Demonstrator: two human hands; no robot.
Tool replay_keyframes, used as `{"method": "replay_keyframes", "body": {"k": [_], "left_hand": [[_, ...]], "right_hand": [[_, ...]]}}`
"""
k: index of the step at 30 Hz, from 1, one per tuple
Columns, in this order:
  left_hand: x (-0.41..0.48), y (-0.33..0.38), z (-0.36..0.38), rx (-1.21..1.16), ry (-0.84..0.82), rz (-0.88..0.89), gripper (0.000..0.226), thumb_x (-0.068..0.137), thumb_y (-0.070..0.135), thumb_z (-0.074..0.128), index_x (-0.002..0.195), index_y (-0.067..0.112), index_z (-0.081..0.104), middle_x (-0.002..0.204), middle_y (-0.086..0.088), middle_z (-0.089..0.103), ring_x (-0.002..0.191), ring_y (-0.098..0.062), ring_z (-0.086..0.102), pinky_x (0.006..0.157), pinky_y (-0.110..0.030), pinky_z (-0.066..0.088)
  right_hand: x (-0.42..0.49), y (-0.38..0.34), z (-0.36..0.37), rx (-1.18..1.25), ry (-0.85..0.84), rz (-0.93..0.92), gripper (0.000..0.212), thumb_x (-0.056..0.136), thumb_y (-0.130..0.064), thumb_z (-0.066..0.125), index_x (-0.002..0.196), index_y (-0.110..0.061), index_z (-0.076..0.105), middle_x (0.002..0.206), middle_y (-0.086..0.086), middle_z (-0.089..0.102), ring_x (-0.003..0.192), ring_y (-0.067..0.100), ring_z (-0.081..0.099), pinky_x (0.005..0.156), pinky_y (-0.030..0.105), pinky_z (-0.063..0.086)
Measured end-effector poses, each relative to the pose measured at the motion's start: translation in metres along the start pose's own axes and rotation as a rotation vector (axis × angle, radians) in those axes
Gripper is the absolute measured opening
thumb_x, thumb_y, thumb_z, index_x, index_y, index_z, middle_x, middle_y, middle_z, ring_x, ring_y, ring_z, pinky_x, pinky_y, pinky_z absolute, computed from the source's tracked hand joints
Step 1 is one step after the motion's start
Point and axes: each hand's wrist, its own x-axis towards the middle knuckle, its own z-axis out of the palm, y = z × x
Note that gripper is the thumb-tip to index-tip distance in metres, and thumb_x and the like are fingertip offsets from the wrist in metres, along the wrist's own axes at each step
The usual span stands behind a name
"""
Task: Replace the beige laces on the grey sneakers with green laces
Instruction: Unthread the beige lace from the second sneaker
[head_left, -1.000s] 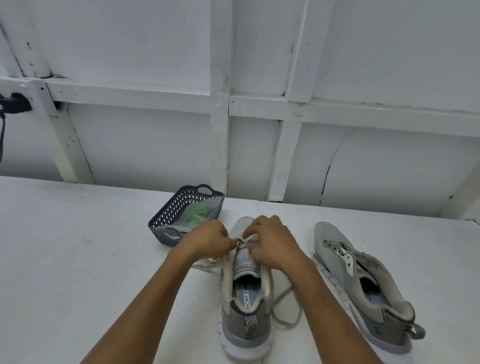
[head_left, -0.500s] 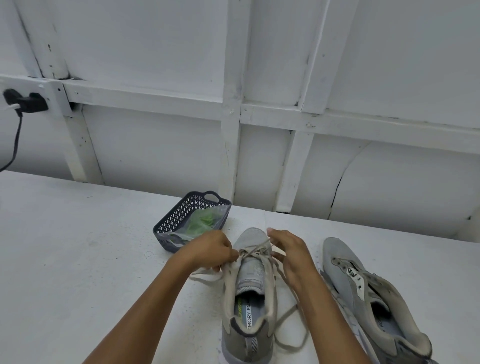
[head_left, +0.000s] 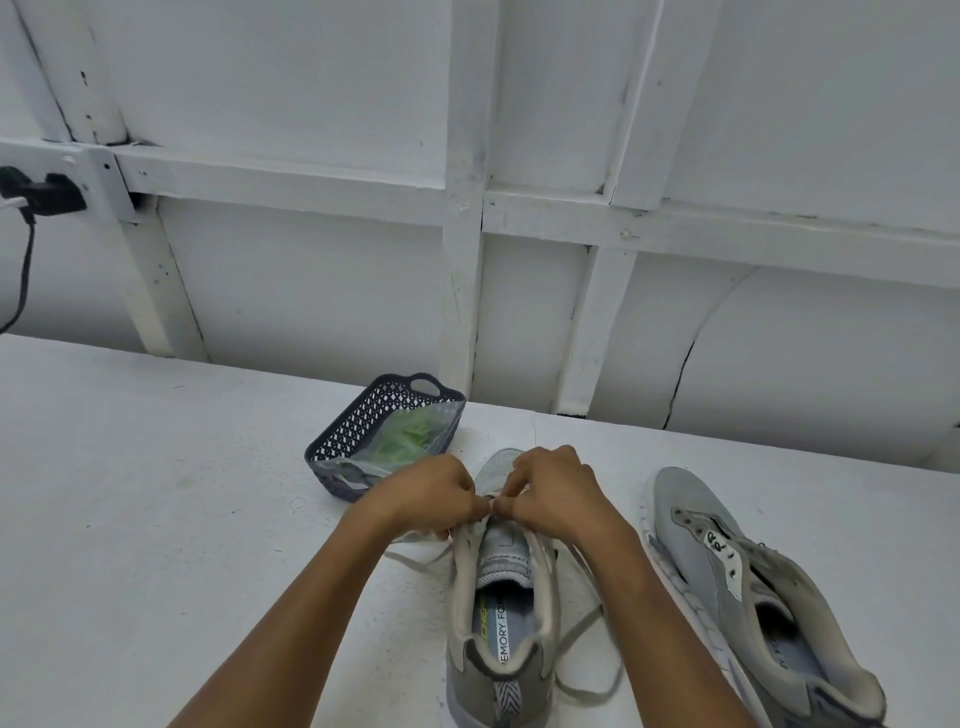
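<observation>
Left hand (head_left: 432, 492), right hand (head_left: 551, 493) pinch flat beige lace (head_left: 415, 561).

Hidden, cropped areas
Left hand (head_left: 431, 493) and right hand (head_left: 550, 493) cover the beige lace (head_left: 582, 638) at the grip; near sneaker (head_left: 498, 623) and second sneaker (head_left: 727, 571) heels are cropped.

this looks like a plain shed or workshop, not a lived-in room: the wall (head_left: 311, 270) is bare panels set in rough timber framing (head_left: 462, 260), all brushed white, with a crack (head_left: 679, 382) up one panel. a black plug (head_left: 49, 193) with a dangling cable (head_left: 23, 275) sits on the rail, above a scuffed white-painted worktable (head_left: 130, 493).
</observation>
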Motion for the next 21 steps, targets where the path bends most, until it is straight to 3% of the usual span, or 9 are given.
{"method": "replay_keyframes", "body": {"k": [3, 6, 10, 13, 14, 16, 18, 21], "left_hand": [[0.000, -0.001, 0.001, -0.008, -0.003, -0.002, 0.034, 0.089, 0.026, 0.059, 0.057, 0.016, 0.060, 0.055, -0.001, 0.061, 0.051, -0.013, 0.053, 0.058, -0.025, 0.042], [0.000, -0.001, 0.000, -0.009, -0.003, 0.000, 0.031, 0.089, 0.025, 0.058, 0.060, 0.014, 0.062, 0.055, -0.001, 0.062, 0.051, -0.013, 0.053, 0.057, -0.024, 0.042], [0.000, -0.001, -0.001, 0.007, -0.008, 0.012, 0.028, 0.090, 0.024, 0.058, 0.066, 0.011, 0.065, 0.054, 0.001, 0.060, 0.045, -0.008, 0.051, 0.049, -0.020, 0.039], [0.002, -0.003, -0.001, 0.015, -0.009, 0.019, 0.029, 0.089, 0.025, 0.058, 0.063, 0.013, 0.063, 0.055, 0.000, 0.061, 0.046, -0.009, 0.052, 0.052, -0.021, 0.040], [0.002, -0.003, -0.001, 0.014, -0.008, 0.022, 0.029, 0.089, 0.025, 0.058, 0.063, 0.013, 0.063, 0.055, 0.000, 0.061, 0.046, -0.008, 0.052, 0.051, -0.021, 0.040], [0.002, -0.004, -0.002, 0.011, -0.004, 0.027, 0.031, 0.090, 0.025, 0.057, 0.062, 0.014, 0.061, 0.054, 0.002, 0.060, 0.045, -0.008, 0.052, 0.049, -0.019, 0.038], [0.002, -0.006, -0.002, -0.007, -0.006, 0.031, 0.031, 0.091, 0.024, 0.057, 0.062, 0.015, 0.060, 0.054, 0.003, 0.061, 0.046, -0.009, 0.053, 0.050, -0.020, 0.039], [0.002, -0.008, -0.001, -0.015, -0.004, 0.031, 0.027, 0.091, 0.025, 0.057, 0.070, 0.010, 0.066, 0.059, -0.001, 0.064, 0.049, -0.010, 0.054, 0.053, -0.021, 0.041]], "right_hand": [[0.004, 0.000, 0.001, 0.091, -0.090, 0.015, 0.008, 0.081, -0.037, 0.073, 0.082, -0.030, 0.075, 0.126, -0.001, 0.059, 0.125, 0.020, 0.042, 0.101, 0.033, 0.041], [0.008, 0.001, 0.005, 0.138, -0.168, 0.046, 0.017, 0.076, -0.039, 0.074, 0.063, -0.030, 0.068, 0.122, 0.003, 0.057, 0.116, 0.022, 0.051, 0.092, 0.032, 0.047], [0.011, -0.002, 0.004, 0.069, -0.224, 0.048, 0.019, 0.054, -0.049, 0.069, 0.064, -0.033, 0.071, 0.119, 0.004, 0.055, 0.107, 0.025, 0.055, 0.086, 0.033, 0.052], [0.007, -0.006, -0.001, 0.069, -0.166, 0.004, 0.004, 0.071, -0.032, 0.072, 0.069, -0.029, 0.072, 0.116, 0.001, 0.062, 0.112, 0.020, 0.053, 0.089, 0.029, 0.050], [0.006, -0.006, -0.002, 0.095, -0.140, -0.014, 0.009, 0.076, -0.027, 0.072, 0.068, -0.030, 0.070, 0.116, 0.000, 0.063, 0.113, 0.017, 0.053, 0.089, 0.028, 0.050], [0.000, -0.004, -0.004, 0.284, -0.102, -0.018, 0.019, 0.082, -0.016, 0.068, 0.068, -0.029, 0.068, 0.108, -0.006, 0.063, 0.108, 0.014, 0.057, 0.084, 0.022, 0.049], [-0.007, -0.003, -0.007, 0.630, -0.052, 0.002, 0.019, 0.089, -0.009, 0.063, 0.074, -0.021, 0.065, 0.104, -0.011, 0.065, 0.106, 0.014, 0.061, 0.085, 0.027, 0.048], [-0.010, -0.002, -0.015, 1.007, 0.012, -0.013, 0.021, 0.099, -0.007, 0.051, 0.080, -0.014, 0.057, 0.099, -0.001, 0.074, 0.101, 0.014, 0.065, 0.084, 0.025, 0.047]]}}
